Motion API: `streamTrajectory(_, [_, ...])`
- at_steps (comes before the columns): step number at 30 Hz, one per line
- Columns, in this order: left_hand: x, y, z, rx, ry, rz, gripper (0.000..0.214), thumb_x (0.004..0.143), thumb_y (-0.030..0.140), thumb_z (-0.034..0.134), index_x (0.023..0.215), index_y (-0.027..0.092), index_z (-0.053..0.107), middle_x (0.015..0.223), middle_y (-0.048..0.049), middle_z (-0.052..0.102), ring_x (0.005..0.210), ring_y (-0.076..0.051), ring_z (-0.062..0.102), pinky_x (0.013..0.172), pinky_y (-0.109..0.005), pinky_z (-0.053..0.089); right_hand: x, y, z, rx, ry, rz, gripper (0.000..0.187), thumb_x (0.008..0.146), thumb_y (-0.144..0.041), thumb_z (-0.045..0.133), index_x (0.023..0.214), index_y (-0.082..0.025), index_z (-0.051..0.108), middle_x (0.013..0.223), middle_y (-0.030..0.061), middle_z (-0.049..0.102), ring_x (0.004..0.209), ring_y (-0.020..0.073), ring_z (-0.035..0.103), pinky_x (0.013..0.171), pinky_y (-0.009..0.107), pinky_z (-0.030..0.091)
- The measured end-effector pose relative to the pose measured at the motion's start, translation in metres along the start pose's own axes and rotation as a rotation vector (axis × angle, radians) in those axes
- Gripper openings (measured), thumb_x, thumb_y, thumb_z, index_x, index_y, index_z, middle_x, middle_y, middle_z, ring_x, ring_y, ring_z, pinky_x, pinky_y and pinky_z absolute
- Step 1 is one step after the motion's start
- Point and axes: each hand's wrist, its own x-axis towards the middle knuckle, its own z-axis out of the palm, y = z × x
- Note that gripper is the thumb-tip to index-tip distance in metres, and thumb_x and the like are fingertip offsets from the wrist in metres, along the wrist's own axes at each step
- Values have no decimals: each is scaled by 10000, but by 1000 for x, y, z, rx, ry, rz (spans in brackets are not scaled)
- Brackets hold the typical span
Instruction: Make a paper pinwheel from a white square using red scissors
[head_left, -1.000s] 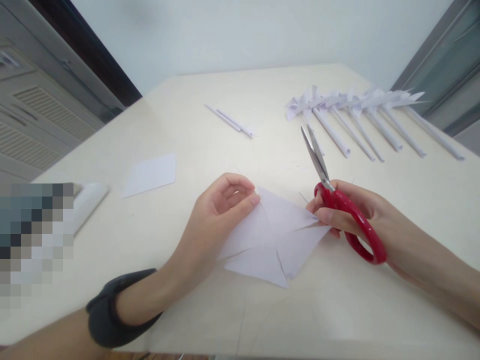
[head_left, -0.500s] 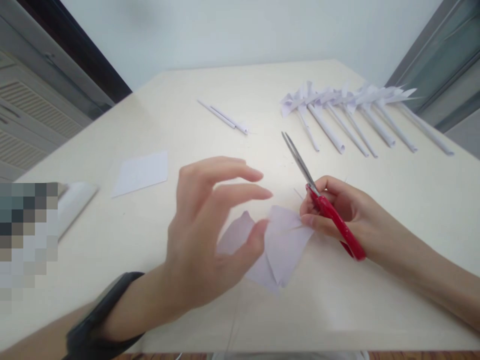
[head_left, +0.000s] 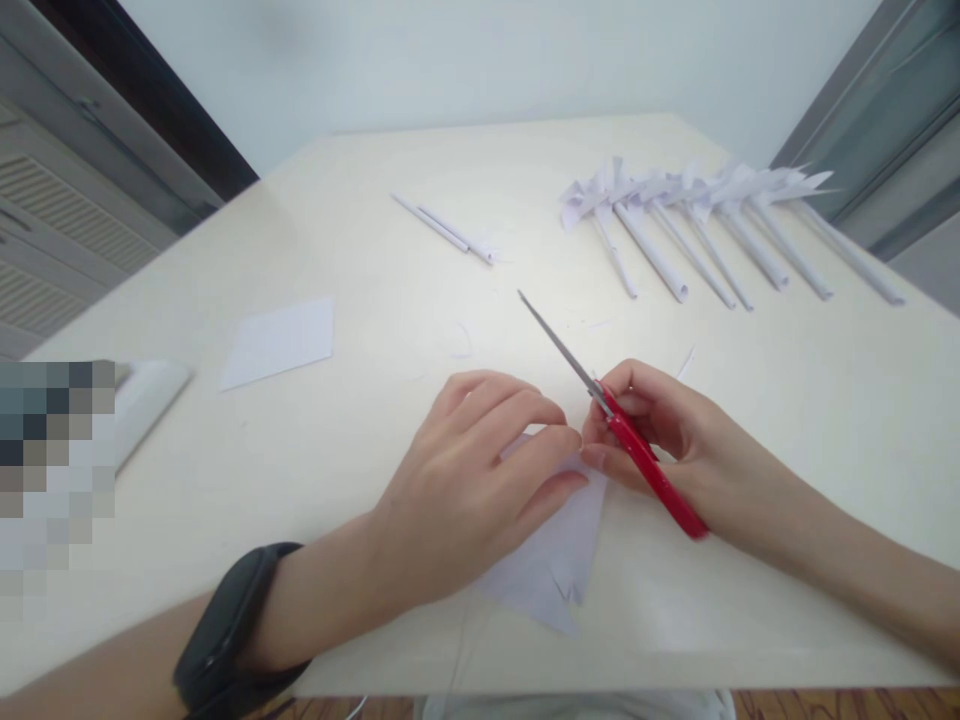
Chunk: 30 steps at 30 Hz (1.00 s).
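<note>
A white paper piece with cut slits [head_left: 536, 555] lies low over the near part of the table, tilted and partly hidden by my left hand. My left hand [head_left: 480, 480] is closed over its upper edge, thumb and index finger meeting at the paper near my right fingertips. In my right hand [head_left: 652, 430] are red-handled scissors [head_left: 652, 480], held along the palm with the blades together and pointing up and left. The right thumb and fingertips also pinch the paper's upper right corner. A dark band sits on my left wrist.
Several paper pinwheels [head_left: 697, 200] on rolled sticks lie in a row at the back right. Two thin paper rolls [head_left: 442, 228] lie at the back middle. A flat white sheet [head_left: 281, 340] is at the left, with small paper scraps [head_left: 463, 340] about.
My left hand has moved right and down from an open pose and closed on the paper. The scissors' tips have swung left, and the paper has shifted slightly downward.
</note>
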Motion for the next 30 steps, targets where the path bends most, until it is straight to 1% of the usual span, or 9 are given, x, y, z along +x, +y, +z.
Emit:
streamTrajectory(5, [0,1,1,-27,-23,-2,90,788,207,629,871,172,638,855,-40,669,852,-193,585,774,-355,466,-1,-1,3,-20,-7,-10,139,818,-210,569,831,-234,432,769,-32,571,697,125,519,639,259,427])
streamTrajectory(9, [0,3,1,-51,-74,-49,74,814,214,595,843,171,647,850,-41,658,831,-187,575,751,-344,466,-1,1,4,-37,-4,-21,132,821,-211,564,834,-232,434,763,-30,565,697,126,519,631,256,422])
streamTrajectory(14, [2,4,0,-112,-105,-90,110,834,179,541,831,167,651,832,-48,650,797,-173,570,725,-313,469,-1,0,3,-33,-16,-25,141,817,-211,568,825,-228,429,749,-30,566,681,124,514,631,256,425])
streamTrajectory(17, [3,4,0,-177,-115,-134,120,833,173,527,816,170,645,823,-46,644,786,-165,572,715,-298,472,-2,-5,2,-23,-13,-5,156,812,-242,584,827,-229,429,753,-23,574,693,135,529,626,261,431])
streamTrajectory(20, [3,2,-1,-269,-108,-222,107,813,155,535,801,186,637,819,-32,637,776,-155,579,700,-284,475,-3,-11,0,-16,-14,39,183,799,-272,609,821,-228,432,779,-11,582,723,149,548,630,271,438])
streamTrajectory(23, [2,0,-3,-427,-33,-327,96,787,130,572,798,204,633,821,-21,642,781,-152,589,708,-285,480,-4,-13,-1,9,-13,65,183,799,-290,612,833,-234,441,825,-2,592,731,151,551,616,271,438])
streamTrajectory(27, [0,-3,-9,-728,173,-437,103,779,105,618,827,195,633,847,-26,647,826,-160,602,771,-314,483,-3,-9,-4,-31,-4,99,187,791,-318,617,849,-238,459,875,17,590,720,155,538,565,267,420])
streamTrajectory(29, [1,-4,-11,-855,243,-480,92,801,107,605,827,192,629,854,-28,644,838,-156,607,773,-309,488,-4,-7,-6,-44,14,76,217,771,-330,636,844,-243,452,859,8,570,680,143,509,531,261,403])
streamTrajectory(30, [1,-4,-12,-899,262,-488,84,810,115,599,820,193,627,851,-27,643,842,-155,608,774,-308,492,-5,-7,-7,-42,28,39,231,764,-344,641,839,-246,446,838,0,555,654,135,487,516,258,393])
